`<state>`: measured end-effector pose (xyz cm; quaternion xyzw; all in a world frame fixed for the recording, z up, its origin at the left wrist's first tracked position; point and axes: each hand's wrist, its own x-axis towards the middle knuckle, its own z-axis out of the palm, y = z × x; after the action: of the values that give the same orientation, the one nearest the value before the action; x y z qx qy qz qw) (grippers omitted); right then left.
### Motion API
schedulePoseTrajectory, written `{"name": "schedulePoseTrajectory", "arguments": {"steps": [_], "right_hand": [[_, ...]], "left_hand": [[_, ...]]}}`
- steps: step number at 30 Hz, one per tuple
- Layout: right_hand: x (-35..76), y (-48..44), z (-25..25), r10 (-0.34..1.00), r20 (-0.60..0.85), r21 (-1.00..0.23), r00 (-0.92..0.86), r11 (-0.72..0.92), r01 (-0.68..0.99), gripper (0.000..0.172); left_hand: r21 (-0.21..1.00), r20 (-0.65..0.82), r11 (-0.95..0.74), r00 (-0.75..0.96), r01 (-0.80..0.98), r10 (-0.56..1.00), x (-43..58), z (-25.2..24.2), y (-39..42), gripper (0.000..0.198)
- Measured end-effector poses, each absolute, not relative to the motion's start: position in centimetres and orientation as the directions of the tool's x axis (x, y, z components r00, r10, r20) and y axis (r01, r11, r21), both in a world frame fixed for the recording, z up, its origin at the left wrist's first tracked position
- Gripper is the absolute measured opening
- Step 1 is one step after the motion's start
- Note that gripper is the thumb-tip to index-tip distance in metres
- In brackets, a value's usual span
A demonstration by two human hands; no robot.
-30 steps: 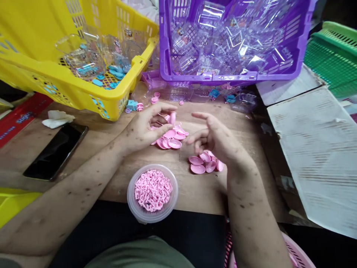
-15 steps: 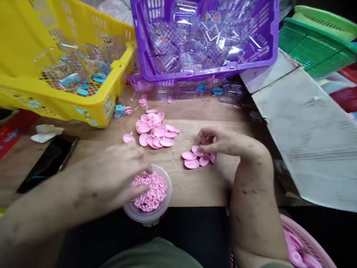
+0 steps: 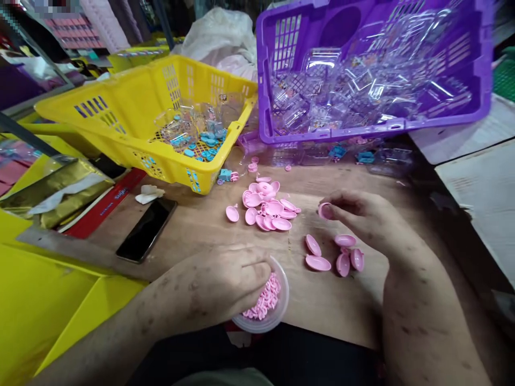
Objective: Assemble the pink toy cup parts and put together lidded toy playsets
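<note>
My right hand [image 3: 356,214] pinches a pink oval plastic shell [image 3: 324,211] between thumb and fingers, just above the table. Below it lie several more shells [image 3: 318,262], hollow sides showing. At the table's front edge stands a round clear tub [image 3: 284,300] filled with small pink plastic pieces [image 3: 269,298]. My left hand [image 3: 229,279] reaches over this tub, fingers closed together and pointing down into it. Its fingertips are partly hidden, so what they grip does not show. Beyond both hands sits a pile of pink shells [image 3: 269,206], with one shell [image 3: 232,214] apart on its left.
A yellow basket [image 3: 161,155] with clear boxes and blue pieces stands back left. A tilted purple basket [image 3: 374,131] full of clear boxes is at the back right. A phone [image 3: 147,230] lies on the left, and a pale cardboard piece [image 3: 483,182] is at the right.
The view has swung left. My right hand has lifted a shell up from the small group, whose shells now lie more spread out. My left hand's fingers have drawn together over the tub.
</note>
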<state>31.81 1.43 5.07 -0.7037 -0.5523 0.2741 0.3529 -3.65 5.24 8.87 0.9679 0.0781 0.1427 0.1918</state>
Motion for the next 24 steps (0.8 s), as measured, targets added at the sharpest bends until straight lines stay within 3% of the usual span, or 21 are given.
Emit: {"name": "schedulePoseTrajectory", "arguments": {"steps": [4, 8, 15, 21, 24], "right_hand": [[29.7, 2.0, 4.4, 0.982, 0.056, -0.917, 0.178, -0.02, 0.398, 0.057], [26.9, 2.2, 4.6, 0.992, 0.121, -0.961, 0.042, 0.106, 0.255, 0.046], [25.5, 2.5, 4.7, 0.995, 0.072, -0.939, -0.064, 0.089, 0.332, 0.026], [25.3, 2.5, 4.2, 0.992, 0.031, -0.956, -0.122, 0.065, 0.287, 0.032], [25.4, 2.5, 3.5, 0.979, 0.103, -0.933, -0.178, 0.157, 0.323, 0.039]], "left_hand": [[0.544, 0.409, -0.839, 0.875, -0.007, 0.258, -2.9, 9.5, 6.7, 0.019], [0.607, 0.413, -0.794, 0.86, -0.015, 0.3, -1.4, 9.8, 10.0, 0.014], [0.821, 0.388, -0.571, 0.728, 0.005, 0.565, 1.2, 6.1, 14.5, 0.011], [0.865, 0.368, -0.501, 0.682, -0.003, 0.632, 1.7, 3.7, 15.4, 0.013], [0.894, 0.353, -0.446, 0.662, -0.032, 0.661, 1.7, 3.4, 15.4, 0.019]]}}
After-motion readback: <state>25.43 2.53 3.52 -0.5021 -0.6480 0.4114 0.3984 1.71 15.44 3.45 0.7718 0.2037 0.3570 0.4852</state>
